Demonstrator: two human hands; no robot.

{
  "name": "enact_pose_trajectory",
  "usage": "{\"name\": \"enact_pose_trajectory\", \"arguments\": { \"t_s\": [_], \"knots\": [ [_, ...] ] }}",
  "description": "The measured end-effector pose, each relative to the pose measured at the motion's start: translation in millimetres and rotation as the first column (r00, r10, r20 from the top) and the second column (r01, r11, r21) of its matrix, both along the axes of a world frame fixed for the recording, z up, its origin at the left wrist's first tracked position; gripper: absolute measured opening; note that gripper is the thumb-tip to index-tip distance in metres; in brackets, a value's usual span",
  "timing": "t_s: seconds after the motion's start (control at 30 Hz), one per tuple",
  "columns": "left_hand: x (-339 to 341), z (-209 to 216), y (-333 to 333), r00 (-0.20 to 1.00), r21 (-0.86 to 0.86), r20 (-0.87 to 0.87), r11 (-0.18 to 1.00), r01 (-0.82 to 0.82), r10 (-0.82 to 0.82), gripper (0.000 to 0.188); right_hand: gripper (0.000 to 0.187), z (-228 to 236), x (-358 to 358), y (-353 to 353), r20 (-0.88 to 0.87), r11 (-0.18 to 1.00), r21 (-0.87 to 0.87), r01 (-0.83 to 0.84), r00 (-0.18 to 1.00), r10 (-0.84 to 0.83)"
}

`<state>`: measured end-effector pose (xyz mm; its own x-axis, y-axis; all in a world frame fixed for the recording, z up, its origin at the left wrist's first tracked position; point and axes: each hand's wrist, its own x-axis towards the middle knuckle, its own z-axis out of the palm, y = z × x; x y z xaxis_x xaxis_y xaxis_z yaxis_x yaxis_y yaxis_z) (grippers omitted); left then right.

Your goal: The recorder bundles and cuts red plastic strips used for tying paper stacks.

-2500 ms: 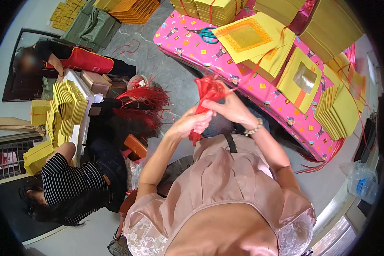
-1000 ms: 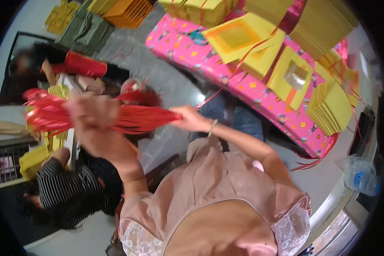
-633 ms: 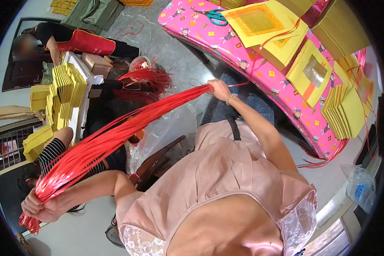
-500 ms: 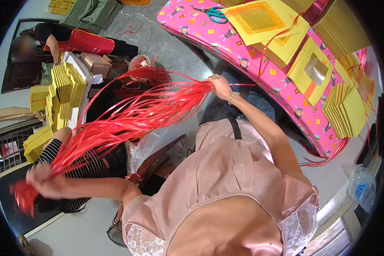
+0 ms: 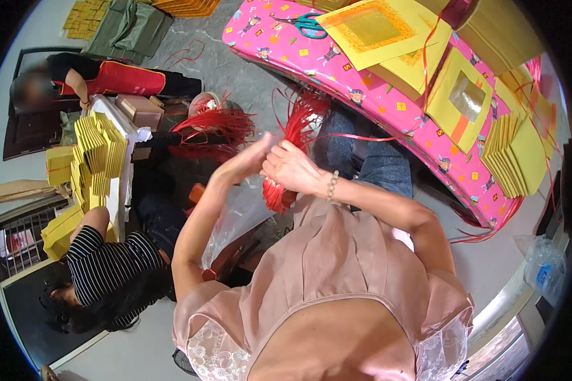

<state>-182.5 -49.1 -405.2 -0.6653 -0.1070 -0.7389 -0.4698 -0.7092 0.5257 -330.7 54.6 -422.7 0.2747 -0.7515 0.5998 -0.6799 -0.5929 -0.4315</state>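
Observation:
A thick bundle of red ribbon strips (image 5: 306, 117) hangs in front of my chest, gathered at its middle. My right hand (image 5: 292, 167), a beaded bracelet on its wrist, is closed around it. Loose strips fan out beyond the hand, and a bunched red end sticks out below it, nearer my body. My left hand (image 5: 251, 156) is right beside my right hand, against or close to the bundle. Its fingers are blurred and partly hidden. One strand of ribbon (image 5: 362, 136) runs from the bundle toward the pink table.
On the right, a pink patterned table (image 5: 388, 130) bears yellow paper pieces (image 5: 461, 101) and green-handled scissors (image 5: 308, 25). Another red ribbon bunch (image 5: 213, 127) lies by a bucket (image 5: 204, 105). At left, a person in stripes (image 5: 117, 260) sits by yellow stacks (image 5: 98, 146); another person (image 5: 124, 77) stands farther off.
My left hand has come from the far left to beside my right hand. The ribbon, stretched out between them before, is now gathered into a short bundle in my right hand.

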Motion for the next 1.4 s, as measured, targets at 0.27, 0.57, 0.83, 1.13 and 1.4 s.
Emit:
{"name": "enact_pose_trajectory", "arguments": {
  "t_s": [0.27, 0.57, 0.83, 1.13, 1.4],
  "knots": [
    [-54, 10, 5, 0.998, 0.222, -0.063, 0.975, 0.026, -0.013, 0.030, 0.011, 4, 42, 22, -0.351, 0.995, 0.048, 0.089, 0.934, -0.066],
    [-41, -64, -52, 0.945, 0.071, 0.116, 0.946, -0.315, 0.306, 0.020, 0.012, 22, 71, 65, -0.126, 0.941, 0.036, -0.338, 0.932, 0.339],
    [-7, 9, -127, 0.843, -0.098, -0.021, 0.838, -0.537, 0.538, 0.005, 0.013, -6, 85, 85, -0.090, 0.796, 0.133, -0.590, 0.793, 0.603],
    [-73, 155, -103, 0.924, -0.592, -0.277, 0.711, -0.381, 0.265, 0.022, 0.016, -82, 71, 47, -0.208, 0.892, 0.132, -0.433, 0.868, 0.452],
    [-122, 177, -72, 0.907, -0.659, -0.350, 0.627, -0.416, 0.234, 0.015, 0.011, -93, 58, 51, -0.381, 0.963, 0.043, -0.265, 0.887, 0.261]
  ]
}}
